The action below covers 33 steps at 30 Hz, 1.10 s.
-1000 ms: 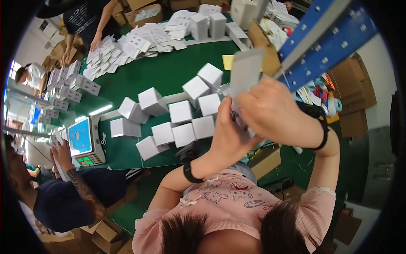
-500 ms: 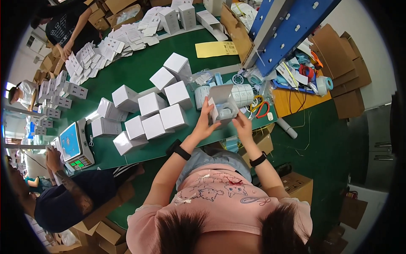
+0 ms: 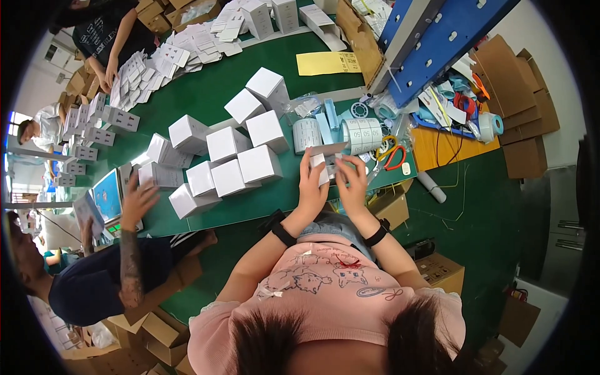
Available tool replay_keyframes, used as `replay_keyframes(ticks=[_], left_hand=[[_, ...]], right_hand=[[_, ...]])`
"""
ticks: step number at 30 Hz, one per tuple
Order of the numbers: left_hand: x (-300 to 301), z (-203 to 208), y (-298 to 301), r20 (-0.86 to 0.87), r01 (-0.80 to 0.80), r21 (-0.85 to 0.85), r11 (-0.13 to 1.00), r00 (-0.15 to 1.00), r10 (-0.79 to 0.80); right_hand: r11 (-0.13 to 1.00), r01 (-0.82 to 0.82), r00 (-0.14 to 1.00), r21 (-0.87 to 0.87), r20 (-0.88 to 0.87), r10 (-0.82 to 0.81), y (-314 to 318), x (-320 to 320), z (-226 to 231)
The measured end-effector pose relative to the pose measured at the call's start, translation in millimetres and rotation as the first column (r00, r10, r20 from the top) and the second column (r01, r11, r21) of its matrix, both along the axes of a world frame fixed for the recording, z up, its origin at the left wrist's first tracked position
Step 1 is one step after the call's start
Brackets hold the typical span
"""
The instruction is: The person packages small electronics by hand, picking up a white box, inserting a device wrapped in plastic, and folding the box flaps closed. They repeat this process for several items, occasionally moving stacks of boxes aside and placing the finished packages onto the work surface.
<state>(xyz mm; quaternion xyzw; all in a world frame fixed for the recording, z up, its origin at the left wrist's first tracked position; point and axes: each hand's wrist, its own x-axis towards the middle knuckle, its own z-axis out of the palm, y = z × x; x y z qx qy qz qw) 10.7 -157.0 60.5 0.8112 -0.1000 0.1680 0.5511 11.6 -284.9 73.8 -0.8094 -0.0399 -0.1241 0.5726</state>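
A small white carton [image 3: 318, 167] with its top flap raised is held over the near edge of the green table. My left hand [image 3: 312, 189] is closed around its left side. The bent fingers of my right hand [image 3: 354, 187] grip the carton at its open right end. Little of what is inside the carton shows between my fingers. Just beyond it stand a roll of white labels [image 3: 306, 135] and a larger label roll [image 3: 362, 135]. Orange-and-yellow handled scissors [image 3: 394, 157] lie to the right of my right hand.
Several closed white boxes [image 3: 260, 164] stand left of my hands. A co-worker's tattooed arm [image 3: 130, 262] reaches over the table by a scale [image 3: 107, 199]. Another person handles flat white cartons [image 3: 140, 78] at the far left. A blue upright post [image 3: 431, 53] rises at right.
The carton has tilted, and its opening is now mostly covered by my fingers. My right hand moved up onto it. The co-worker raised one hand from the scale and holds a box in the other.
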Motion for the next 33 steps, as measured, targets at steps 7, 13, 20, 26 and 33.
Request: replay_keyframes(ticks=[7, 13, 20, 26, 33], left_hand=[[6, 20, 31, 0.106, 0.126, 0.169, 0.977, 0.984, -0.145], [17, -8, 25, 0.270, 0.193, -0.217, 0.957, 0.954, -0.131], [9, 15, 30, 0.053, 0.211, -0.065, 0.975, 0.977, -0.208], [8, 26, 43, 0.188, 0.298, 0.355, 0.886, 0.906, -0.380], [11, 41, 43, 0.108, 0.329, 0.301, 0.895, 0.921, -0.375]], right_hand=[[0.908, -0.182, 0.933, -0.378, 0.226, 0.281, -3, 2, 20], [0.950, -0.217, 0.955, -0.223, 0.155, 0.254, -2, 4, 5], [0.935, -0.269, 0.954, 0.232, -0.073, 0.292, -12, 3, 4], [0.879, -0.475, 0.864, -0.047, 0.163, 0.476, -30, 2, 12], [0.961, -0.276, 0.960, 0.030, 0.059, 0.274, -5, 2, 31]])
